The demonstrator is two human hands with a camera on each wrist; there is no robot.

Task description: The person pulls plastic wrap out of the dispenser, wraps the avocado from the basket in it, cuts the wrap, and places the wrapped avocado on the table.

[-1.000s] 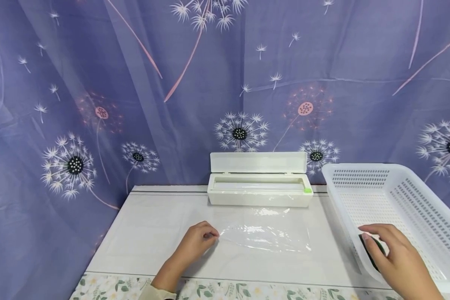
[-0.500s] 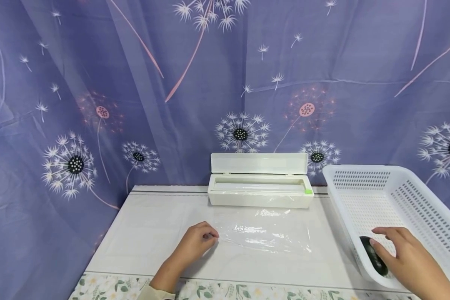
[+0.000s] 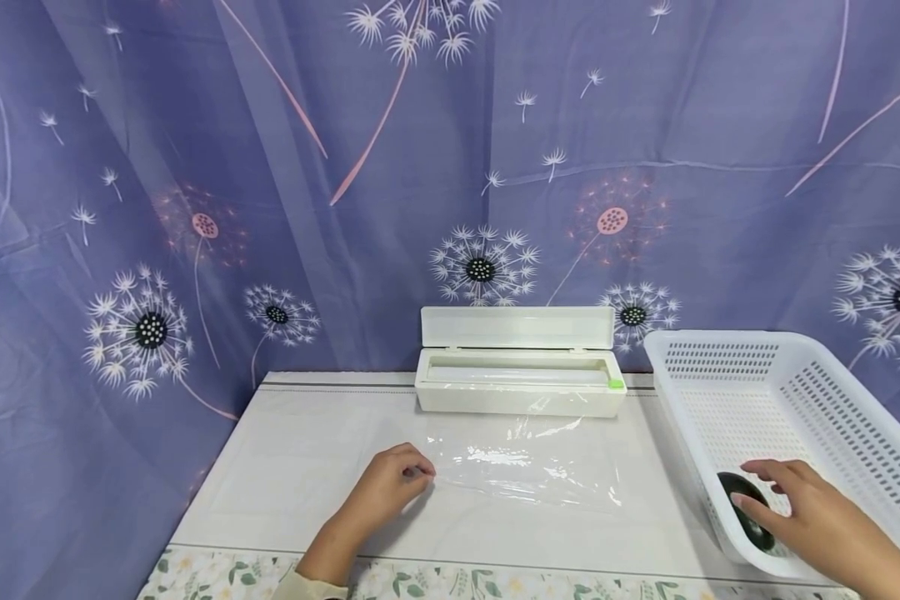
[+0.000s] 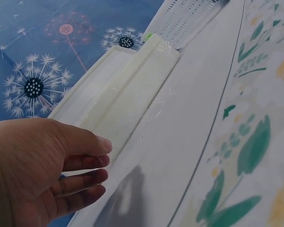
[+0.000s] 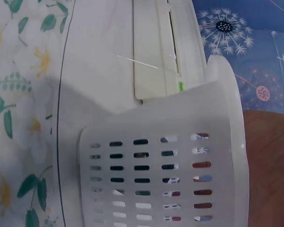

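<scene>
In the head view my left hand [image 3: 386,487] pinches the left corner of a clear sheet of cling film [image 3: 498,457], drawn toward me from a white dispenser box [image 3: 521,402]. The box's lid stands raised, and a pale roll lies inside. The left wrist view shows thumb and fingertips close together; the film is hard to see there. My right hand [image 3: 817,521] is inside the white basket [image 3: 686,454], over a glossy dark green oblong thing [image 3: 761,536]. Its thumb lies across that thing, while the other fingers are loosely bent. In the right wrist view, the basket wall [image 5: 180,113] hides the fingers.
A green slider [image 3: 615,383] sits on the box's right end. Behind the table hangs a purple curtain [image 3: 375,275] with a dandelion print. A floral cloth [image 3: 435,579] runs along the table's front edge.
My right hand has lowered the dark green thing to the basket's near left corner and loosened its fingers. The left hand has stayed nearly still, with the film shifting slightly.
</scene>
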